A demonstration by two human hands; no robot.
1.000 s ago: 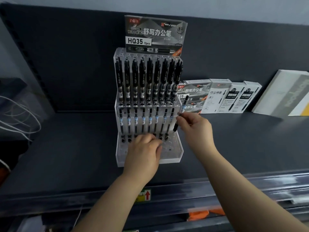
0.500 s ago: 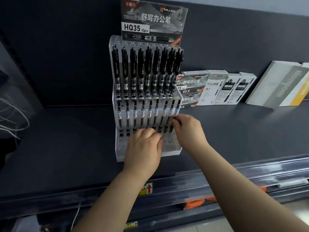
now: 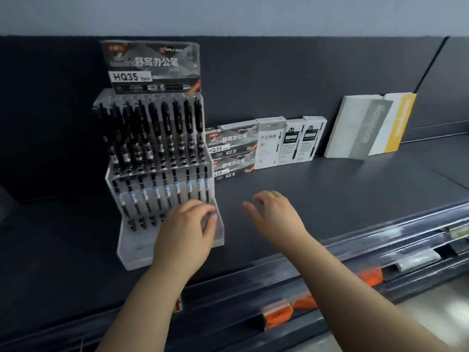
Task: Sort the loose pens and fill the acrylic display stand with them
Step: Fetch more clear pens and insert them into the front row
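- our right hand [image 3: 276,217] hovers just to the right of the acrylic display stand [image 3: 220,232], apart from it. its fingers are loosely spread and the thumb stands off. it holds nothing and touches nothing.
- our left hand [image 3: 186,229] lies over the lower front of the stand, at its right end, with fingers curled toward the feet of the middle row of pens [image 3: 165,189]. blur and the back of the hand hide the fingertips, so we cannot tell whether it pinches a pen or only rests there.
- the pens in the stand have their long axes upright and lean slightly back. the black back row of pens [image 3: 162,133] fills the upper step. the blue-banded middle row below it runs out to the stand's right edge.
- the lowest step [image 3: 142,243] of the stand shows bare acrylic to the left of our left hand. we judge that the places left to fill are there.
- no loose pen shows on the shelf [image 3: 330,189] to the right of the stand. the pen boxes [image 3: 233,148] lie to the right of the stand and toward its back. we judge our empty right hand the nearer one for the next pick. any pen it brings must be turned upright before it goes down in front of the middle row.
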